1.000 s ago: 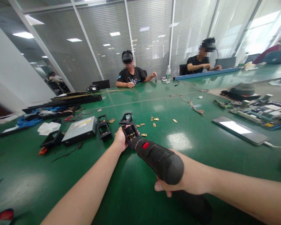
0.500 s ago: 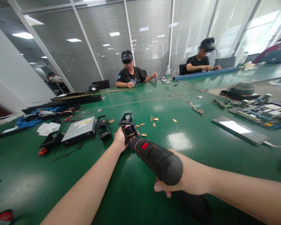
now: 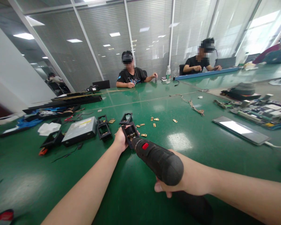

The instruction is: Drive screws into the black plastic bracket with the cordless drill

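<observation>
My left hand [image 3: 120, 140] grips a small black plastic frame [image 3: 130, 133] with brass parts inside, holding it on the green table [image 3: 154, 106]. My right hand [image 3: 189, 179] is wrapped round the handle of a black electric screwdriver [image 3: 159, 161] with a red switch. The tool's nose points into the frame. Several small brass plates [image 3: 154, 120] lie scattered just beyond the frame.
Two more black frames [image 3: 104, 129] and a grey optical drive [image 3: 79, 130] lie to the left, beside tools and blue cables. A phone [image 3: 240, 129] and circuit boards [image 3: 259, 111] lie on the right. Other people sit at the far side of the table.
</observation>
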A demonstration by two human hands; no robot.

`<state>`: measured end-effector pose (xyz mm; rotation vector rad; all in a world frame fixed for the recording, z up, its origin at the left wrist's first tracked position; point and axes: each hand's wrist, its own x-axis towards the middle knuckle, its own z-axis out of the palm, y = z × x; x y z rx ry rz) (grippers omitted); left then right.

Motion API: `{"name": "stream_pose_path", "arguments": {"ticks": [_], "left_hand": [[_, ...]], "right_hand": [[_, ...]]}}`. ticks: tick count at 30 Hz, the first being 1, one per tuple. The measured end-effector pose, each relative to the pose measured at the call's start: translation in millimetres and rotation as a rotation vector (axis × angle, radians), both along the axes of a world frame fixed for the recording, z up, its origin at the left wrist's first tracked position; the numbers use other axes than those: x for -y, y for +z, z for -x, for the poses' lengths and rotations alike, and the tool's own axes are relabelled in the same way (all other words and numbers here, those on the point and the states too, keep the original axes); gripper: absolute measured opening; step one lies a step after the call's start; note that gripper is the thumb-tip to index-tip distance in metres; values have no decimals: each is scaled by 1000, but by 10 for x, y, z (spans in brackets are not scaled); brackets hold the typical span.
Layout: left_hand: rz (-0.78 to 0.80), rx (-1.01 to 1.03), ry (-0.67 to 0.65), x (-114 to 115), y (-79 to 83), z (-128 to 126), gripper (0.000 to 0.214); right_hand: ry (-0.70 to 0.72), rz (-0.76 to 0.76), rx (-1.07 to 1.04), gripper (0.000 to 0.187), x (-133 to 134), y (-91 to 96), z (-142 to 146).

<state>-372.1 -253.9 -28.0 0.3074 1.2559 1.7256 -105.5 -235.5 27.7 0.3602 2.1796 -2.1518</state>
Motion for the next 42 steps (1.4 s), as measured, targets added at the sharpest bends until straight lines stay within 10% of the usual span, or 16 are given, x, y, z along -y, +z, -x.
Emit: {"name": "stream_pose_path", "arguments": {"ticks": [42], "left_hand": [[-4,-4,11,10,9,-11,24]], "right_hand": [[-10,1,20,31,12,3,-27]]}}
